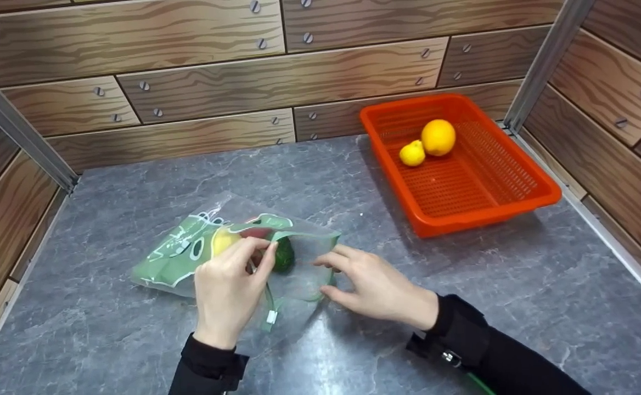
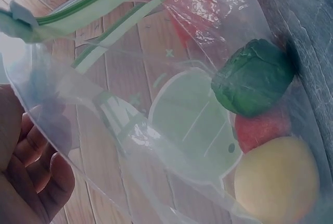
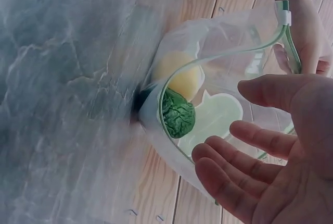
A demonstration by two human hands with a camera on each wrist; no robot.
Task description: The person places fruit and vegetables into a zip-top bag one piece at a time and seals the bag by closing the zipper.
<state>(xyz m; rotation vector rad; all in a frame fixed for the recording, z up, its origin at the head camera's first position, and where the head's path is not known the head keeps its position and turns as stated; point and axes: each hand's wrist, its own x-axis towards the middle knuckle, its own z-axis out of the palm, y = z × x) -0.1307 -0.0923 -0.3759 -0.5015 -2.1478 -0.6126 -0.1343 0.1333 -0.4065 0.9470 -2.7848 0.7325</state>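
Observation:
A clear zip bag (image 1: 161, 263) with a green printed picture lies on the table, its mouth parted toward the right. Inside are a yellow fruit (image 2: 276, 179), a red piece (image 2: 263, 129) and a dark green, wrinkled fruit or vegetable (image 3: 178, 113). With thumb and forefinger my left hand (image 1: 227, 291) pinches the bag's green rim; a white zip slider (image 1: 271, 316) hangs just below. My right hand (image 1: 372, 280) is at the mouth's right edge, fingers spread and slightly bent, holding nothing. Its fingertips overlap the rim in the right wrist view.
An orange-red plastic basket (image 1: 425, 224) stands at the back right, holding an orange (image 1: 438, 137) and a lemon (image 1: 412, 153). Wood-patterned walls (image 1: 205, 93) enclose the grey marbled table (image 1: 106, 334) at the back and sides.

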